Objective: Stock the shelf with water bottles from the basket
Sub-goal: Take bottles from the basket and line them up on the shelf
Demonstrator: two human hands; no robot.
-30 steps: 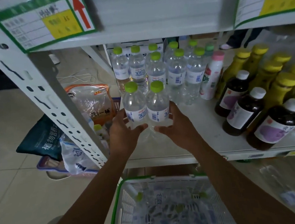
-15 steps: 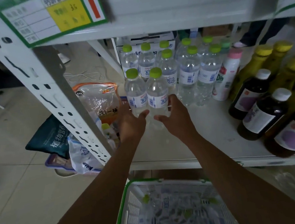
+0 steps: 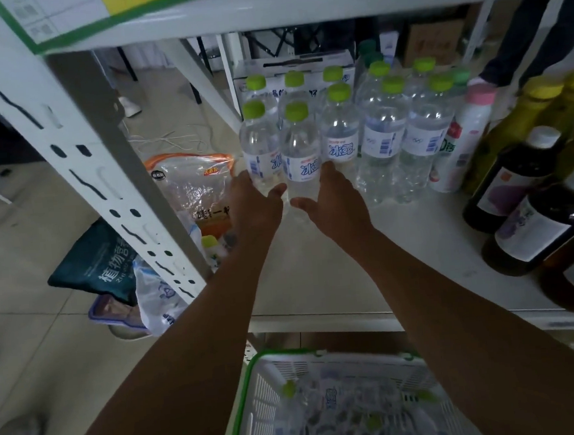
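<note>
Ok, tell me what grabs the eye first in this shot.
Two bare hands, left hand and right hand, cup the two front water bottles with lime-green caps at the left end of the shelf. Dark bottles with white caps crowd the right, and a green-rimmed basket of more bottles sits below.
</note>
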